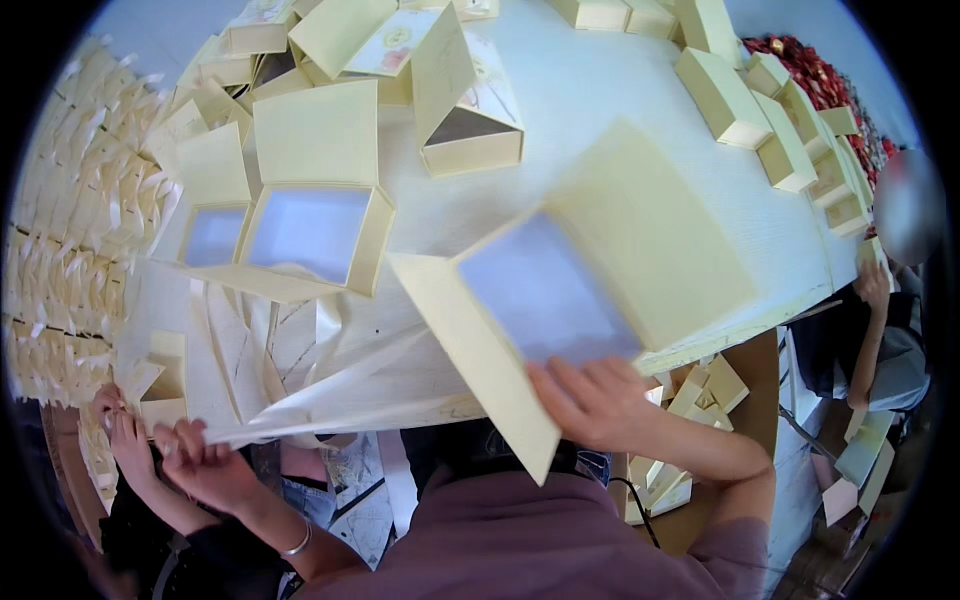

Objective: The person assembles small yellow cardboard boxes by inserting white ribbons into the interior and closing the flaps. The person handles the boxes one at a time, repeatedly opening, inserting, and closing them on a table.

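Observation:
A cream gift box with a pale lilac inside is tilted over the table, its lid and front flap spread wide. My right hand is closed on its near edge; the lid is blurred by motion. My left hand, at the lower left, pinches the end of a white ribbon. That ribbon stretches to the right along the table's near edge toward the box. More loose ribbons trail over the table to its left. Another open cream box stands beyond them, close beside a smaller-looking open one.
Cream boxes pile up at the far left; closed ones line the far right. Ribboned goods hang or stack at the left rim. A co-worker's hands work beside my left hand. A carton holding cream boxes stands below right.

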Motion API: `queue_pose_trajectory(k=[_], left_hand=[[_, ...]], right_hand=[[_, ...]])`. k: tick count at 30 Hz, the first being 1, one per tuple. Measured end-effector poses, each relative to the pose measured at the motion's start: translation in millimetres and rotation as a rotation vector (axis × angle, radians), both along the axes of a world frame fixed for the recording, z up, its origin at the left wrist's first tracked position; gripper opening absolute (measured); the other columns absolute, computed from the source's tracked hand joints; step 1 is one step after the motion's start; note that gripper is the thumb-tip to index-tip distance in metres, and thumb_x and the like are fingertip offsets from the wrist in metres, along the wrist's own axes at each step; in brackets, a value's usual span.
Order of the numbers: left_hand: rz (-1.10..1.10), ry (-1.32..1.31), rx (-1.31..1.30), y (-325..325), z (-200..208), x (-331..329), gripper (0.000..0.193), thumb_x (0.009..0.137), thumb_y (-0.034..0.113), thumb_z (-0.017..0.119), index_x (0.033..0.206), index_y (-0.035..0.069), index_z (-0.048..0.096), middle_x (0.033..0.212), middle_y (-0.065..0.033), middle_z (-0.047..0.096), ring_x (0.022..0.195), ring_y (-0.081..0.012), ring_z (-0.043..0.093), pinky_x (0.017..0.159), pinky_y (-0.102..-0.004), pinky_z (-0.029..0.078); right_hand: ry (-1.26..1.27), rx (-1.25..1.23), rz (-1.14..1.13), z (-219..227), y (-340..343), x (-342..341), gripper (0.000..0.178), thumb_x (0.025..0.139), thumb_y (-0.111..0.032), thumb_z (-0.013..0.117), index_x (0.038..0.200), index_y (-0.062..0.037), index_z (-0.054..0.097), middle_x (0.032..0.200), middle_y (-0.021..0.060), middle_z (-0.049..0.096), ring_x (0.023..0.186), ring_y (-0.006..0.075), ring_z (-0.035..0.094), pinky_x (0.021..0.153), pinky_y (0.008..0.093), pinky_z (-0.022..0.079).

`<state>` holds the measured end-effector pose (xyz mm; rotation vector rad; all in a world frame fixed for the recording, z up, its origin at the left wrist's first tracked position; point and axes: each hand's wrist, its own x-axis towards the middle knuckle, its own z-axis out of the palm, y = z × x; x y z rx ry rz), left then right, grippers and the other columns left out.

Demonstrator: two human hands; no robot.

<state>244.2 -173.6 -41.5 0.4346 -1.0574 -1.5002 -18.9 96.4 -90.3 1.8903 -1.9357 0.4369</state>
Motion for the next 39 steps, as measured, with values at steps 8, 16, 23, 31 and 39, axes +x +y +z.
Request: queue_pose_trajectory(k=[8, 16, 23, 31, 39], left_hand=[[-0.163, 0.185, -0.194, 3, 8, 90, 0.015, 0.077, 0.021, 0.052, 0.077, 0.012, 0.042, 0.066, -0.0025, 0.041, 0.059, -0.0141, 0.044, 0.054, -0.0244, 0.04], [-0.869, -1.075, -0.337, 34, -59, 37, 0.04, 0.076, 0.023, 0.06, 0.108, 0.001, 0.048, 0.089, -0.0204, 0.056, 0.073, -0.0273, 0.053, 0.069, -0.0377, 0.042], [-0.99, -1.53, -0.632, 57, 3, 4, 0.04, 0.074, 0.028, 0.059, 0.105, 0.003, 0.055, 0.103, -0.0165, 0.056, 0.096, -0.0329, 0.052, 0.088, -0.0409, 0.035], [-1.462, -0.993, -0.579, 78, 12, -95, 0.037, 0.071, 0.015, 0.063, 0.103, 0.001, 0.055, 0.106, -0.0144, 0.055, 0.102, -0.0308, 0.049, 0.09, -0.0397, 0.035], [-1.534, -0.838, -0.582, 86, 16, -103, 0.033, 0.069, 0.013, 0.063, 0.101, 0.002, 0.057, 0.102, -0.0127, 0.057, 0.102, -0.0293, 0.049, 0.091, -0.0386, 0.033]], right_hand=[[-0.017, -0.048, 0.279, -14, -119, 12, 0.053, 0.063, -0.033, 0.059, 0.104, -0.0016, 0.049, 0.067, -0.0007, 0.045, 0.059, 0.0133, 0.046, 0.054, 0.0262, 0.032], [-0.023, -0.347, 0.467, 14, -156, -43, 0.038, 0.073, -0.031, 0.059, 0.096, -0.0036, 0.05, 0.087, 0.0114, 0.051, 0.089, 0.0228, 0.048, 0.08, 0.0353, 0.036], [0.137, -0.426, -0.702, 34, -33, -247, 0.059, 0.068, -0.038, 0.066, 0.115, -0.0096, 0.045, 0.115, 0.019, 0.042, 0.105, 0.0349, 0.041, 0.088, 0.0422, 0.034], [-0.419, 0.234, -1.279, 20, 18, -372, 0.094, 0.056, -0.065, 0.06, 0.126, -0.0081, 0.034, 0.122, 0.0247, 0.037, 0.118, 0.0443, 0.026, 0.089, 0.0484, 0.034], [-0.519, 0.142, -1.29, 30, 28, -382, 0.092, 0.055, -0.059, 0.063, 0.126, -0.0094, 0.035, 0.122, 0.0253, 0.037, 0.119, 0.0375, 0.029, 0.087, 0.0473, 0.037]])
